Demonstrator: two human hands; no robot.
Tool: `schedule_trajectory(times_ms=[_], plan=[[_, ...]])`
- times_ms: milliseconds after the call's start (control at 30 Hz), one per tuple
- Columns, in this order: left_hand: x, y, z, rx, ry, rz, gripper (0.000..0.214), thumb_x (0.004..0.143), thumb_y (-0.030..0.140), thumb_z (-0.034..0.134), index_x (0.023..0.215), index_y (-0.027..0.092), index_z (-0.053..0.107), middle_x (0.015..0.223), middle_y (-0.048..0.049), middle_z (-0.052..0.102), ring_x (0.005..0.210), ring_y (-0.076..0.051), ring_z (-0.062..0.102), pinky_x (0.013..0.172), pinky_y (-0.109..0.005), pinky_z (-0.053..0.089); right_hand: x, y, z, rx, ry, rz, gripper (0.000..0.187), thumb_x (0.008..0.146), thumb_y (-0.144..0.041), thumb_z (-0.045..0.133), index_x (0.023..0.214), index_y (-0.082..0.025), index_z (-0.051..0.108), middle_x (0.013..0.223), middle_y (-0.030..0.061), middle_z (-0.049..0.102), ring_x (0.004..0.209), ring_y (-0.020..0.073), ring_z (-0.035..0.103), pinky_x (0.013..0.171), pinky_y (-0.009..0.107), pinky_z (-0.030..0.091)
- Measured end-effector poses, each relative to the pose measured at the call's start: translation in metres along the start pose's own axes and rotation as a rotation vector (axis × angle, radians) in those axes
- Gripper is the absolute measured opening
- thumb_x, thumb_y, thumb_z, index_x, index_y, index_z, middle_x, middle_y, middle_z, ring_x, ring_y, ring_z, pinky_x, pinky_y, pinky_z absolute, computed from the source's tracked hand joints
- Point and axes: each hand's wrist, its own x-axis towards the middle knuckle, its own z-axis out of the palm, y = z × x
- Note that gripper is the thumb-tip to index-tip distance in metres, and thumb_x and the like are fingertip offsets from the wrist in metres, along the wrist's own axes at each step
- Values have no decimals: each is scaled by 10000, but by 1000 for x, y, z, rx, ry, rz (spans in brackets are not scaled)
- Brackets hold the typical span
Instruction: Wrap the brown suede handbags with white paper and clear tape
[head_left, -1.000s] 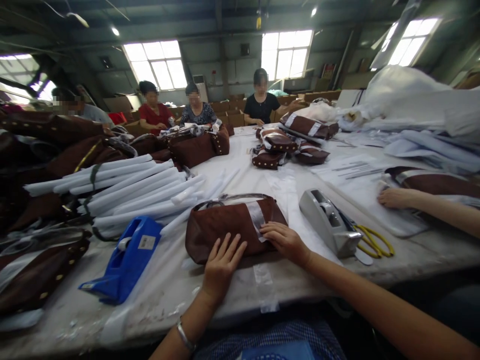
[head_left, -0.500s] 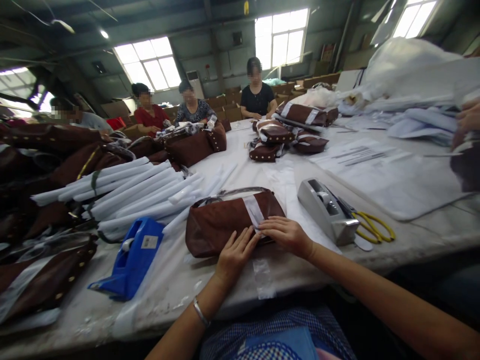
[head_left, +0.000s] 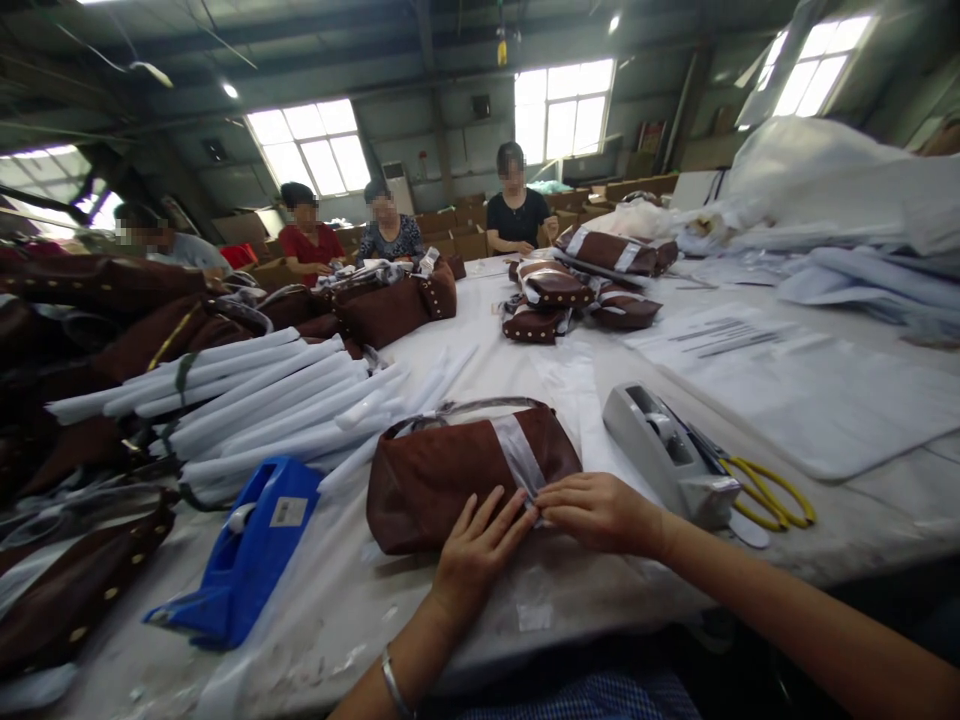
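Observation:
A brown handbag (head_left: pixel 435 480) lies on its side in front of me, its strap along the far edge. A whitish band (head_left: pixel 517 452) runs across the bag's right part. My left hand (head_left: pixel 480 550) rests on the near side of the bag, fingers stretched out and slightly spread. Against the near end of the band, my right hand (head_left: pixel 600 512) has its fingers pressed together, seemingly pinching it; the thumb is hidden. To the right stand a grey tape dispenser (head_left: pixel 667 455) and yellow-handled scissors (head_left: pixel 772 495). A blue tape dispenser (head_left: pixel 251 550) lies to the left.
White rolled tubes (head_left: pixel 255 400) lie heaped behind the blue dispenser. Brown bags (head_left: pixel 67 590) crowd the left side, and more wrapped bags (head_left: pixel 551 285) are stacked farther back. White sheets (head_left: pixel 810 390) cover the right. Several people sit across the table (head_left: pixel 337 610).
The view has tilted up slightly, so things sit lower in the picture. My right fingers have drawn together at the band's near end. A person's hands at the far right have left view.

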Motion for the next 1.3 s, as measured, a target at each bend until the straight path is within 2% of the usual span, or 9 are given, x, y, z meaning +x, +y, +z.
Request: schedule_trajectory(times_ms=[167,300,467,567,767,900,1033,1167,1300], plan=[[-1,1,7,4,79,-9,388,1002,228,490,1375,301,565,1542,61,416,1354,-206,514,1153,-414,419,21,18,-10,204,-104,122,147,954,-264,583,874,-203,690,834,37,758,747,138,716,724,243,574],[-4,3,15,-17,151,-40,355,995,211,501,1320,292,619,1516,49,466,1372,-203,494,1204,-425,342,58,52,5,117,-60,300,238,1000,-323,509,1109,-223,695,1108,78,743,1027,196,697,930,326,543],[-7,4,22,4,149,-62,392,998,240,505,1373,338,566,1520,51,471,1385,-190,478,1211,-413,329,96,95,34,115,-437,474,489,1026,-471,408,1431,-219,514,1390,102,613,1258,244,592,1039,361,474],[-7,4,23,-6,160,-63,381,1012,243,469,1367,332,573,1539,69,434,1398,-190,461,1232,-420,284,101,107,41,83,-600,508,519,1032,-539,311,1236,-238,682,1202,83,726,1116,260,678,937,351,513],[-7,4,20,-23,135,-47,403,1008,220,463,1392,299,554,1512,32,475,1401,-195,458,1230,-427,292,99,116,43,-15,-588,627,600,1036,-521,300,886,-205,789,906,108,783,882,256,743,797,329,537],[-7,2,11,-41,55,-32,442,1005,206,460,1438,284,500,1483,8,517,1384,-189,479,1208,-414,342,83,94,35,-18,-471,641,451,1045,-453,359,1126,-214,733,1131,91,751,1089,234,686,971,354,499],[-7,2,6,-72,-22,-22,484,995,178,474,1471,265,450,1483,-4,513,1389,-205,471,1201,-432,349,35,42,21,-8,-273,490,455,1017,-366,485,1444,-209,499,1513,106,490,1415,244,427,1198,474,299],[-8,1,6,-96,-53,7,519,987,174,488,1493,259,412,1491,-22,502,1409,-229,443,1184,-469,366,-20,-11,13,-50,-259,387,620,968,-325,580,1532,-197,356,1584,124,374,1495,284,276,1198,541,301],[-8,1,4,-96,-119,9,540,992,166,464,1513,278,375,1503,-15,481,1416,-233,432,1176,-469,375,-53,-49,19,-143,-128,352,549,958,-108,528,1488,-219,432,1504,105,500,1471,246,336,1192,536,322]])
